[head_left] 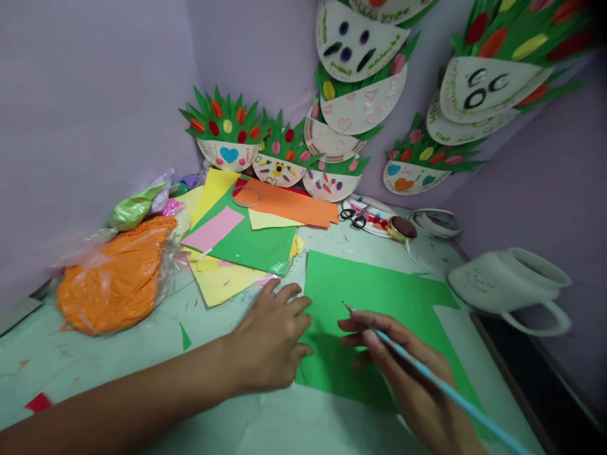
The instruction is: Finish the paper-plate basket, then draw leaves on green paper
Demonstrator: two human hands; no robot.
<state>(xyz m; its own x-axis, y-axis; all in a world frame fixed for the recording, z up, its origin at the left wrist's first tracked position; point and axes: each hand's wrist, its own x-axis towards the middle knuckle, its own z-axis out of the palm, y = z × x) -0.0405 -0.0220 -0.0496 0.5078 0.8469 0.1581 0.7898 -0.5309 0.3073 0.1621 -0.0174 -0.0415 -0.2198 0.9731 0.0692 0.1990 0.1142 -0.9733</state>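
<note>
A large green sheet (379, 291) lies on the pale table, with a piece cut out of its right edge. My left hand (275, 335) rests at the sheet's left edge, palm down with fingers spread, holding nothing. Over the middle of the sheet, my right hand (403, 360) grips a long light-blue pencil (441, 385) between thumb and fingers. The pencil's point faces up and left, and seems to be slightly above the paper.
Coloured papers (256, 243) are piled behind my left hand, beside an orange bag (116, 278). Scissors (355, 218) and a round lid (402, 229) lie at the back. A white mug (507, 284) stands right. Paper crafts (229, 129) line the wall.
</note>
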